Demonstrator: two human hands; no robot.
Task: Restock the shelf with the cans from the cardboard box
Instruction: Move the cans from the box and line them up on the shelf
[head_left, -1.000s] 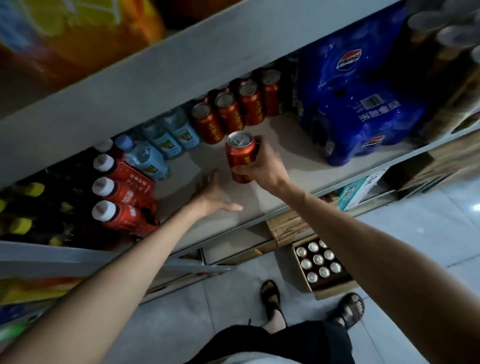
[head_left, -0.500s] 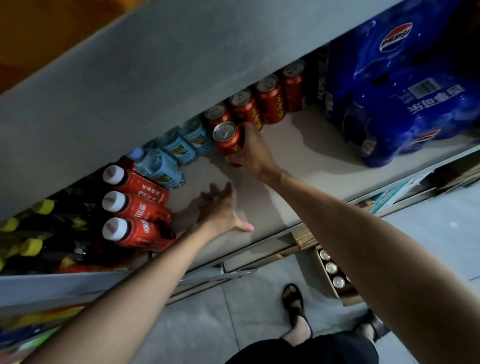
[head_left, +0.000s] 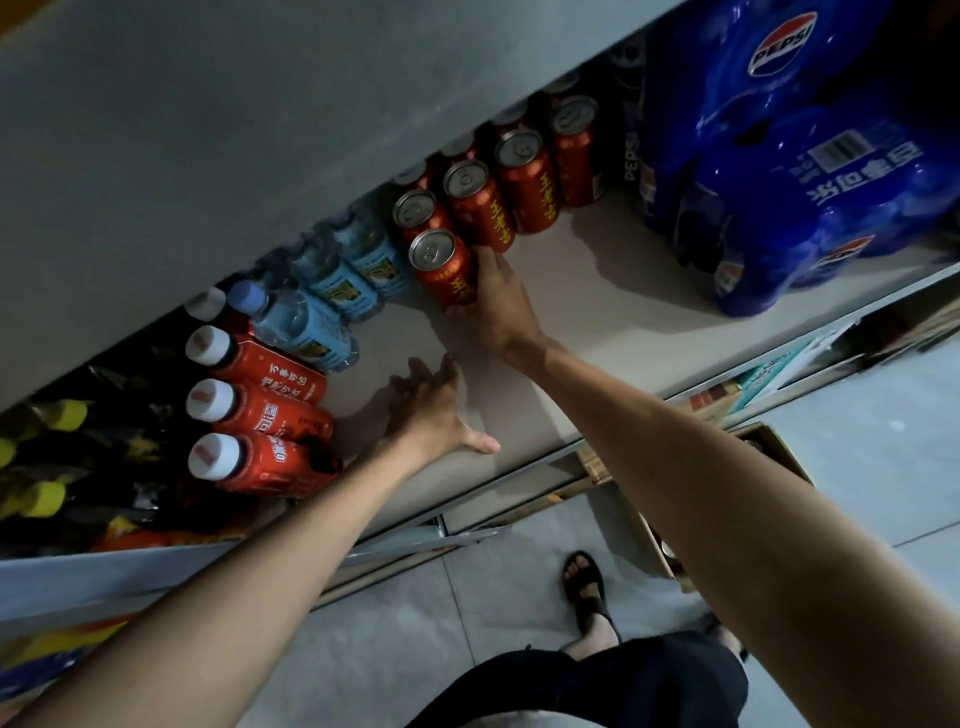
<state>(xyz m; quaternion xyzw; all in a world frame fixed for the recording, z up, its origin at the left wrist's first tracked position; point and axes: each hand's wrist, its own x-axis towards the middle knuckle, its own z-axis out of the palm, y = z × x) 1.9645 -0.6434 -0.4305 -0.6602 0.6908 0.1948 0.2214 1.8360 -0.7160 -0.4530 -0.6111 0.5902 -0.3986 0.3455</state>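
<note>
The red can (head_left: 444, 270) stands upright on the shelf (head_left: 597, 306), at the front of the row of matching red cans (head_left: 522, 179) and just beside the pale blue bottles (head_left: 337, 283); the right hand (head_left: 498, 301) wraps its side, grip clenched around it with the thumb low near the base. The step in hand looks like the final seating of this can, so the good way is to press it flat, nudge it until it touches the can behind and lines up with the row, then let the fingers slide off sideways without tipping it. The blue bottles sit close on one side, so a push that way could knock them. The left hand (head_left: 434, 410) lies flat and released on the bare shelf, holding nothing, well placed to brace the body. Down on the floor, the cardboard box (head_left: 779, 457) is mostly hidden behind the right forearm, so I cannot tell how many cans it holds.
</note>
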